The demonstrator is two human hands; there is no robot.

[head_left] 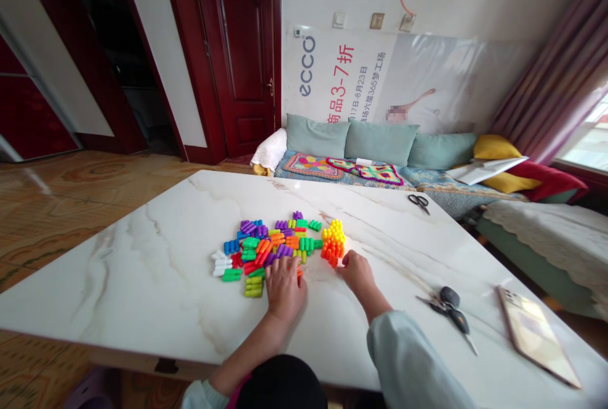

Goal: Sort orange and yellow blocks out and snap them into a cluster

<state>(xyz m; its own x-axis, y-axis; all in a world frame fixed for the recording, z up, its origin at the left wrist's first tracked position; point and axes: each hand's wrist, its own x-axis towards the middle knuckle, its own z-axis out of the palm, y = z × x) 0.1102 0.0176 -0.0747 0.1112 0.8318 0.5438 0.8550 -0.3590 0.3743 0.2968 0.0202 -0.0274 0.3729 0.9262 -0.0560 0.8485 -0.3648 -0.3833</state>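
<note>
A heap of small coloured plastic blocks [266,245], purple, green, orange, blue, white and red, lies in the middle of a white marble table [156,270]. At its right end stands a joined cluster of yellow and orange blocks [333,241]. My left hand [285,285] rests palm down at the near edge of the heap, fingers spread over a few pieces. My right hand [356,271] sits just below and right of the orange cluster, its fingertips touching the cluster's lower edge; whether it pinches a piece is unclear.
Black-handled scissors [419,202] lie at the table's far right. Keys with a fob [449,311] and a phone [536,336] lie near the right front edge. A sofa with cushions [380,143] stands behind, a red door [237,48] on the left.
</note>
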